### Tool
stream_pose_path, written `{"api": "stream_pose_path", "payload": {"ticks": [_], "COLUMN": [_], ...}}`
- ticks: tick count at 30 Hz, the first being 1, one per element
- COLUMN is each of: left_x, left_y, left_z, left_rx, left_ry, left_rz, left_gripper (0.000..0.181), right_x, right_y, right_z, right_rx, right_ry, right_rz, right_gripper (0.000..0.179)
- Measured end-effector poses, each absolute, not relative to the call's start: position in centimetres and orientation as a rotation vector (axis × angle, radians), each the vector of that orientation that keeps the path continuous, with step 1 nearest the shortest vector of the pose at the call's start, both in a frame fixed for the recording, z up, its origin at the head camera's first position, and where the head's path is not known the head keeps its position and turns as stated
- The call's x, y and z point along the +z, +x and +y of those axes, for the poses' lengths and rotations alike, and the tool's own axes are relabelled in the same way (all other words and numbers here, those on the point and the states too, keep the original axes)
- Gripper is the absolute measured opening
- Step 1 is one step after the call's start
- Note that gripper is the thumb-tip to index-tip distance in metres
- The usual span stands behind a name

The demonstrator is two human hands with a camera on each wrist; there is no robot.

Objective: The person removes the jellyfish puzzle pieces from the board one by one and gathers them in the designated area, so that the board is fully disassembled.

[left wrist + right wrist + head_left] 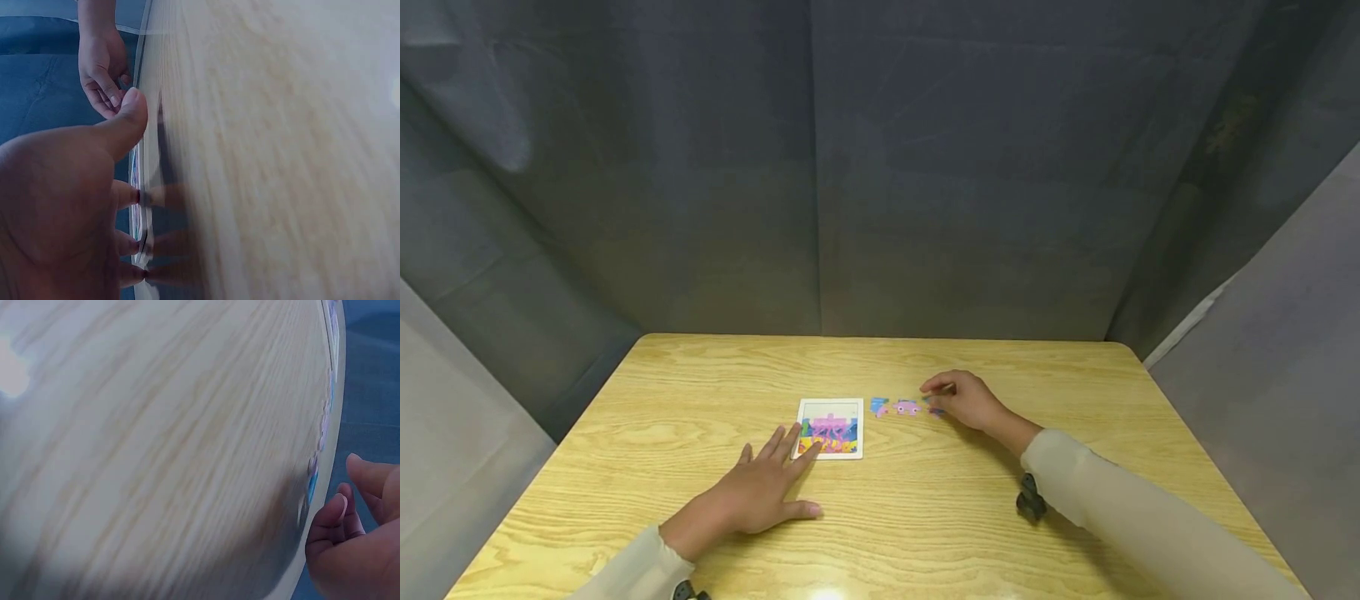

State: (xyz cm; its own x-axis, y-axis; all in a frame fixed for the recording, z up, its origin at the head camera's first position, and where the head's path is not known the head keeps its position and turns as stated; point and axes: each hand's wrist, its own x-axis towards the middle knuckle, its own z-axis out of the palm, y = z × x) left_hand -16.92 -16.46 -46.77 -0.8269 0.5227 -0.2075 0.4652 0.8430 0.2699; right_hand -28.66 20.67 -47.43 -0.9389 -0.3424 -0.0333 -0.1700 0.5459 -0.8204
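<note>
A small square puzzle board (pixel 859 433) with a white frame lies flat on the table. Its lower part shows pink tentacles over blue and yellow; the upper part is pale. My left hand (pixel 760 492) is spread, its fingertips on the board's left side and lower edge. To the right of the board lie loose puzzle pieces in a row: a blue and pink puzzle piece (pixel 878 407), a pink puzzle piece with eyes (pixel 907 407) and a partly covered blue and pink puzzle piece (pixel 936 412). Over that last one hovers my right hand (pixel 972 402), fingers loosely bent, thumb and forefinger apart with nothing between them.
The wooden table (pixel 925 525) has rounded far corners. Behind it hangs a dark grey curtain (pixel 820 208), with a lighter panel (pixel 1285 333) along the right side. A dark strap device (pixel 1031 498) sits at the right sleeve's cuff.
</note>
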Motion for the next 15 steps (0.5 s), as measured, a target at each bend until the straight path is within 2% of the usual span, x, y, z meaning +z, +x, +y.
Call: {"api": "stream_pose_path", "payload": {"ticks": [15], "left_x": [-46.6], "left_y": [-16.9], "left_z": [-16.4], "left_rx": [0.265], "left_ry": [0.746], "left_rz": [2.728], "left_gripper": [0.098], "right_x": [-46.7], "right_y": [-28.0], "right_z": [17.5], "right_rx": [-1.366], "right_ry": [-0.475], "right_rz": [2.561], "right_gripper": [0.025]}}
